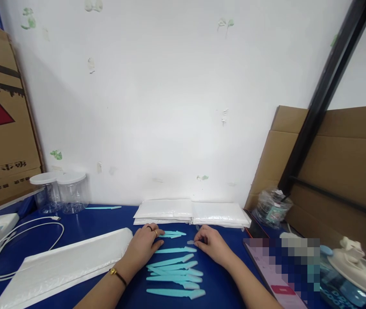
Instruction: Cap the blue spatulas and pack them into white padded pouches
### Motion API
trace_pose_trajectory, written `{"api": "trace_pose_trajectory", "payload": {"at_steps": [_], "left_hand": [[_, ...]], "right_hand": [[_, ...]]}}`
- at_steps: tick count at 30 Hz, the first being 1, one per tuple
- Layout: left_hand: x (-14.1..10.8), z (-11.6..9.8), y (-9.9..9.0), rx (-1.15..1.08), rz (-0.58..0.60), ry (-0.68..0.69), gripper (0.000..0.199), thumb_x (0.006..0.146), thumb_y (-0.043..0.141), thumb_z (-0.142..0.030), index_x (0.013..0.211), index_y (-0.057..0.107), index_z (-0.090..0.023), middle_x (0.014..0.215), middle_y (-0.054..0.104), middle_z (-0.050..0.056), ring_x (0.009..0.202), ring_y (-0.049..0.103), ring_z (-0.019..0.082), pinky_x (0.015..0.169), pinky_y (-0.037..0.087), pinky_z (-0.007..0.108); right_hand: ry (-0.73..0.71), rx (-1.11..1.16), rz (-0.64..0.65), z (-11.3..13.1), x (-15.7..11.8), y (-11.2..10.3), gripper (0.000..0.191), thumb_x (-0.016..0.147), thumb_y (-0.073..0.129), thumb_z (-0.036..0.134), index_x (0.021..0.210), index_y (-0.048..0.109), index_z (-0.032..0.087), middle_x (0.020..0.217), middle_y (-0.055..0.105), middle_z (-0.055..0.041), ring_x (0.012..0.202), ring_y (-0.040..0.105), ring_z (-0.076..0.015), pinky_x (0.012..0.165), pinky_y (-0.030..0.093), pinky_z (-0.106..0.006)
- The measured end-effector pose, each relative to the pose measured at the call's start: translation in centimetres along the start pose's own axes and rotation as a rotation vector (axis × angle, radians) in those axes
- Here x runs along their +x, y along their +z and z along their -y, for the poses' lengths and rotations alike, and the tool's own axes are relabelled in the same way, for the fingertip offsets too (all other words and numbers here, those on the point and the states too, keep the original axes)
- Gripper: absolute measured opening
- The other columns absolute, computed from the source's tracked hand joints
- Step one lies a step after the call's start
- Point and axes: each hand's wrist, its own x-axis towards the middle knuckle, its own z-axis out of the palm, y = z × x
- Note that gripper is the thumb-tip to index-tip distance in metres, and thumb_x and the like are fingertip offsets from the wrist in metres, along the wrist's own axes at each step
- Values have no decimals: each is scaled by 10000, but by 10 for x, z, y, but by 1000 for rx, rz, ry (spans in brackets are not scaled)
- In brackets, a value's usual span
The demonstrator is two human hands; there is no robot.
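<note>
Teal eyebrow razors [175, 292] lie in a loose column on the blue table, their blade ends to the right. My left hand [144, 243] wears rings and a dark bracelet; its curled fingers close over the handle ends of two razors [174, 234] at the far end of the column. Just below them lies a single razor [175, 250]. To the right, my right hand [211, 243] has its thumb and fingertips pinched at a small translucent blade cap [190, 242]. Another clear piece [197, 228] shows partly behind its fingers.
White padded mailers [163, 209] are stacked against the wall, and a larger one [70, 264] lies left. Two clear jars [72, 193], a lone teal razor [103, 208] and a white cable [63, 231] are farther left. A pink box [268, 270] and lidded bottle [357, 270] stand right.
</note>
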Motion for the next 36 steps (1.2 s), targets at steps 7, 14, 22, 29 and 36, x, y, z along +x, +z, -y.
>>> {"api": "trace_pose_trajectory", "payload": {"at_steps": [7, 14, 22, 29, 36], "left_hand": [[2, 0, 3, -56, 28, 21, 162, 825, 528, -272, 916, 662, -273, 960, 630, 2, 960, 523, 191, 822, 356, 285], [6, 1, 9, -210, 19, -30, 134, 788, 524, -241, 806, 655, -220, 881, 637, 4, 879, 544, 165, 777, 382, 250], [11, -3, 19, -282, 61, -66, 137, 749, 549, -246, 806, 669, -213, 850, 656, -6, 835, 558, 158, 735, 396, 238], [9, -7, 14, -258, 55, -69, 142, 762, 548, -285, 800, 661, -209, 848, 638, 14, 827, 554, 168, 733, 420, 251], [7, 5, 19, -113, -31, -15, 325, 872, 433, -293, 1160, 584, -291, 1220, 558, 26, 1122, 446, 219, 934, 352, 354]], "right_hand": [[-19, -8, -1, 9, 1, 4, 81, 733, 626, 150, 749, 682, 207, 773, 566, -2, 641, 518, -116, 586, 396, -206], [-23, 37, -15, 18, 4, 10, 91, 737, 624, 148, 742, 690, 211, 754, 584, 0, 646, 530, -116, 590, 395, -202], [18, 106, 18, 30, 7, 18, 79, 716, 642, 152, 723, 705, 199, 699, 602, -2, 608, 531, -115, 555, 395, -197], [-40, 53, 15, 24, 5, 8, 126, 772, 583, 183, 759, 706, 211, 745, 628, -15, 667, 575, -142, 619, 432, -222], [-20, -200, -92, -5, 8, -9, 365, 816, 409, 67, 1019, 677, 207, 1001, 637, -78, 976, 557, -204, 864, 423, -292]]}}
